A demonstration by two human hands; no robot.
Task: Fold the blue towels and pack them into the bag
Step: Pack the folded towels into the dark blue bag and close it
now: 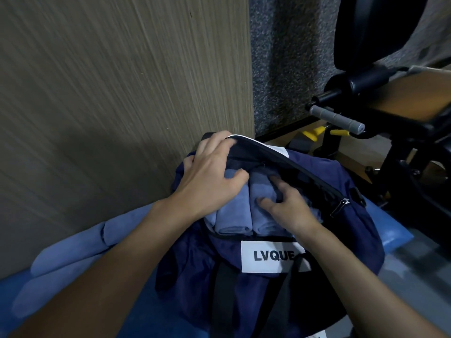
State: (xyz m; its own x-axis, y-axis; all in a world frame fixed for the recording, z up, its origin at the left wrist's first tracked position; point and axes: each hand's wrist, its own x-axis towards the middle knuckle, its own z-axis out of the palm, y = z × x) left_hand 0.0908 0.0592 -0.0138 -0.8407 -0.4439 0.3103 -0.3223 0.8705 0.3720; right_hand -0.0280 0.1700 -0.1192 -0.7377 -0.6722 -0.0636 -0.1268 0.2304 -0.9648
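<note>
A navy bag [351,230] with a white "LVQUE" label [268,256] lies on a blue bench, its zip mouth open. Folded blue towels [234,215] stand side by side inside the opening. My left hand [210,174] lies over the far left of the opening, fingers curled on the bag's upper rim, thumb on a towel. My right hand [285,203] rests on the right-hand towel [262,189] inside the bag, fingers spread and bent, pressing it. More blue towels [70,254] lie on the bench at the left.
The blue bench [388,234] carries the bag. A wood-grain wall panel [122,93] stands close behind, with grey carpeted wall [288,57] to its right. Black gym equipment with a grey handle [334,118] and yellow parts [312,134] stands at the right.
</note>
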